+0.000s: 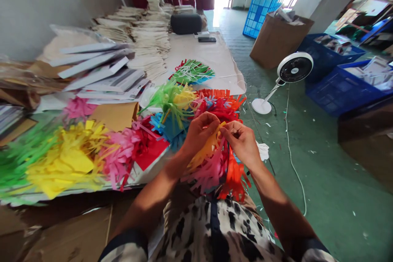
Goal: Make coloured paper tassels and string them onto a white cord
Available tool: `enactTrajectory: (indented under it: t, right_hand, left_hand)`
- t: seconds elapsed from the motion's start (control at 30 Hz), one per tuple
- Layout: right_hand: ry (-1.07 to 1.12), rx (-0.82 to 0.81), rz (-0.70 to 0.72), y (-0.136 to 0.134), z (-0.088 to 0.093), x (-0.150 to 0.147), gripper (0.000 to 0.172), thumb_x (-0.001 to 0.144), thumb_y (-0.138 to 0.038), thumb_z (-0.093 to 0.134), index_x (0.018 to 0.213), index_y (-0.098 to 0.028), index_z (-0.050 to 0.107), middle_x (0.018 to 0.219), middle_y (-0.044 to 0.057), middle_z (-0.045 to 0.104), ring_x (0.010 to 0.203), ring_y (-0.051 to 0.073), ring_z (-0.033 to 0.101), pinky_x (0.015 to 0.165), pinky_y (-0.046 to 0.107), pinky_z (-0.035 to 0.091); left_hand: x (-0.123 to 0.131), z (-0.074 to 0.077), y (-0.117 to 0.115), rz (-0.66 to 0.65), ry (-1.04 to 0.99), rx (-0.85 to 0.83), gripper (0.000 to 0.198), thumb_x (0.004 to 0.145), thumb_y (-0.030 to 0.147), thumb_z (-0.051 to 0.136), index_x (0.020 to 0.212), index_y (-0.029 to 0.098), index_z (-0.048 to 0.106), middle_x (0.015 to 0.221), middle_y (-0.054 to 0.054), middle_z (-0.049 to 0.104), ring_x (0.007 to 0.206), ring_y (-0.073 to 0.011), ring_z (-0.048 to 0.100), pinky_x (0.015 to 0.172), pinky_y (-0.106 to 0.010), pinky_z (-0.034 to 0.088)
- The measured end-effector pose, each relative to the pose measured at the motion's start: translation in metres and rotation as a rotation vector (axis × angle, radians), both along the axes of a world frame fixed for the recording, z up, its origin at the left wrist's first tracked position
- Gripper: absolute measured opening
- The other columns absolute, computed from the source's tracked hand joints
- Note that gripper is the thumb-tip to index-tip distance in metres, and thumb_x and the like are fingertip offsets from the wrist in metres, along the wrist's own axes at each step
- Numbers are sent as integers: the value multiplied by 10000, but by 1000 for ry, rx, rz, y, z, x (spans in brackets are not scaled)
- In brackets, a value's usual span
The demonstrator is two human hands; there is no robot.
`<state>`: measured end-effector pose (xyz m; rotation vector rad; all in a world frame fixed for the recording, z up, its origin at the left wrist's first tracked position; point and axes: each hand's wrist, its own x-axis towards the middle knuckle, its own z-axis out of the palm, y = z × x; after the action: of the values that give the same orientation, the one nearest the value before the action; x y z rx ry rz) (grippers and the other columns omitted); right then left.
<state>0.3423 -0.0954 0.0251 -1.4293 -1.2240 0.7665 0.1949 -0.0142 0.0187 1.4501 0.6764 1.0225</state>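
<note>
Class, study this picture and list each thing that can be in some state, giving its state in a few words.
Left hand: pinching the yellow fringed paper.
Right hand: pinching the same paper.
Desk fan: upright, head tilted upward; whether it is running cannot be told.
Cardboard box: open, papers inside.
Blue plastic crate: holding papers.
White cord: lying loose on the floor.

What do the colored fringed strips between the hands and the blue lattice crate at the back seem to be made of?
The fringed strips look like thin matte paper, with crisp cut edges and soft bends. The blue lattice crate seems to be molded plastic, judging by its even color and regular grid walls.
</note>
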Motion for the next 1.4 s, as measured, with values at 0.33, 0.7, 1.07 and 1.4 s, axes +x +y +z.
enactTrajectory:
  t: [0.33,0.7,1.07,1.4]
  right_hand:
    - [98,74,-8,6,-2,-3,287,891,-521,775,948,-241,766,899,8,730,712,150,604,602,261,441]
    - [420,202,-120,20,-4,-1,226,886,-437,813,905,-220,753,799,1,705,680,128,570,658,250,427]
    - [490,179,-135,23,-6,5,257,836,-436,861,896,-210,754,754,-13,674,641,109,528,638,240,385]
    - [356,191,-87,19,-11,2,229,920,-451,776,916,-224,746,779,0,699,673,140,548,657,260,414]
  left_hand:
    - [2,-3,-12,167,354,454,257,1103,423,450,1068,227,613,657,31,600,537,-120,530,573,-266,354]
    - [-47,9,-8,-220,476,204,411,952,580,662,918,172,697,607,64,534,524,-75,395,520,-228,249]
    - [-139,10,67,498,1126,632,69,924,259,727,956,229,780,1015,-85,787,1058,-313,673,918,-405,481]
    - [-118,25,73,530,894,446,136,915,251,673,1031,219,735,813,-6,755,732,-189,702,690,-281,494]
